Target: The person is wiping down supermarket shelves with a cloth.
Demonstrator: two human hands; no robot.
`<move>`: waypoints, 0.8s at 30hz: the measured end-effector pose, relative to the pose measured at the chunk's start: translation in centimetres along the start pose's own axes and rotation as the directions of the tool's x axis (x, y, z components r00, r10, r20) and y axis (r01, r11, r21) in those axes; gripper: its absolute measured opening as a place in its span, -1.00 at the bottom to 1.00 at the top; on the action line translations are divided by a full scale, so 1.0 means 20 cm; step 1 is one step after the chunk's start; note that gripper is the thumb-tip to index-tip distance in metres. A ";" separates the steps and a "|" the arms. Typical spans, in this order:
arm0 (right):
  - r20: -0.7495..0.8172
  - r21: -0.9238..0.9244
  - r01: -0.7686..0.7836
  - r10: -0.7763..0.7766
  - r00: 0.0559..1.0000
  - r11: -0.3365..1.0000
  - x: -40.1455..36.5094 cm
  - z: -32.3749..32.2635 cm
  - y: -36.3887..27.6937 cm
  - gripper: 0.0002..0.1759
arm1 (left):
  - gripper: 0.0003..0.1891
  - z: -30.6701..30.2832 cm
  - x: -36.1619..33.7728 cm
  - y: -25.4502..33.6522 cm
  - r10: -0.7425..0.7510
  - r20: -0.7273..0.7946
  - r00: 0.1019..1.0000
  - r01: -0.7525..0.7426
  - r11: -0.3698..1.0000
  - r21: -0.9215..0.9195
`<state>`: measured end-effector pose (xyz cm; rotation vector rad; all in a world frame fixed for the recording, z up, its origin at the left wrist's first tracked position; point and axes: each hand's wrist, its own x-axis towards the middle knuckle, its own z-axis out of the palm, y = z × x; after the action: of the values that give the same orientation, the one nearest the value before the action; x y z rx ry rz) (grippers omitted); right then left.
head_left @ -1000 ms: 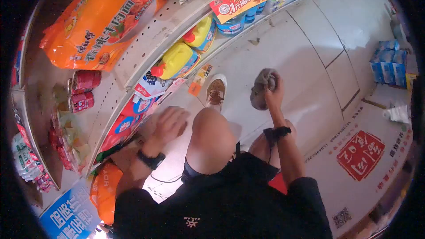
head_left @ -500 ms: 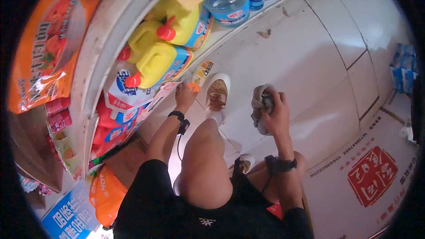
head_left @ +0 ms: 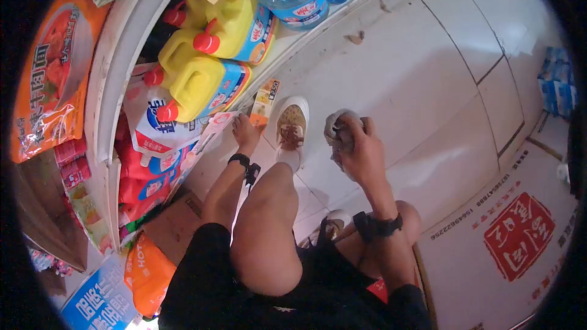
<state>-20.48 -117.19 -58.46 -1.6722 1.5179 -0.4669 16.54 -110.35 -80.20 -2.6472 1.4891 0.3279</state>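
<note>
My right hand [head_left: 359, 150] is closed around a crumpled grey cloth [head_left: 339, 131], held above the pale floor tiles to the right of my shoe. My left hand [head_left: 246, 134] is at the front edge of the low shelf [head_left: 269, 79], its fingers bent against that edge beside an orange price tag [head_left: 263, 105]. What lies under those fingertips is partly hidden. Just beyond the left hand, yellow jugs with red caps [head_left: 205, 85] lie on the shelf next to a white bag with blue lettering [head_left: 153, 122].
A large blue water-like bottle [head_left: 296, 0] stands farther along the shelf. Red packages [head_left: 137, 177] fill its near end. An orange noodle pack [head_left: 58, 73] sits higher at left. On the right is a white carton with a red stamp [head_left: 520, 235]; a blue pack [head_left: 556, 82] lies behind it.
The view has shifted slightly, so the shelf goods appear farther left. My right hand, still gripping the cloth, has moved a little left and up in view. The left hand stays at the shelf edge.
</note>
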 end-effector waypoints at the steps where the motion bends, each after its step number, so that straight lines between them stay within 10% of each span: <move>1: -0.001 0.002 0.000 0.000 1.000 1.000 0.00 0.00 -0.02 -0.29 | -0.30 0.13 0.04 -0.09 0.001 -0.002 1.000 -0.001 1.000 0.002; 4: 0.006 0.022 0.024 -0.025 1.000 0.999 -0.01 0.00 -0.06 -0.36 | -0.29 0.30 0.12 -0.21 -0.167 0.233 0.958 0.263 0.836 -0.481; 6: 0.050 0.016 0.022 -0.023 0.999 1.000 -0.02 0.00 -0.07 -0.36 | -0.36 0.19 0.05 -0.18 0.116 0.235 0.965 -0.032 0.942 -0.334; 9: 0.016 0.001 0.080 -0.080 0.997 0.997 -0.03 -0.02 -0.05 -0.35 | -0.49 0.39 0.12 -0.35 0.261 0.432 0.863 0.106 0.743 -0.661; 13: -0.028 -0.016 0.072 -0.072 0.997 0.997 -0.03 -0.05 -0.03 -0.34 | -0.58 -0.40 -0.07 0.04 0.202 0.576 0.792 0.349 0.623 -0.700; 15: -0.027 -0.048 0.077 -0.078 0.997 0.996 -0.02 -0.09 -0.03 -0.38 | -0.57 -0.60 -0.06 0.13 0.272 0.528 0.804 0.028 0.871 -0.491; 18: -0.058 -0.073 0.035 -0.039 0.998 0.997 0.00 -0.05 0.04 -0.43 | -0.64 -0.66 0.08 0.14 0.738 0.290 0.609 -0.625 0.672 -0.398; 19: -0.056 -0.050 0.049 -0.052 0.997 0.998 -0.01 -0.05 0.05 -0.45 | -0.67 -0.78 0.06 0.24 0.609 0.475 0.635 -0.565 0.786 -0.252; 24: -0.112 -0.011 0.057 -0.058 0.992 0.998 -0.08 -0.18 0.01 -0.44 | -0.74 -1.20 -0.01 0.66 0.657 0.406 0.636 -0.743 0.663 0.092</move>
<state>-23.57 -116.79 -55.98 -1.7247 1.5570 -0.5955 8.66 -121.31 -56.37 -1.5775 2.1943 0.5620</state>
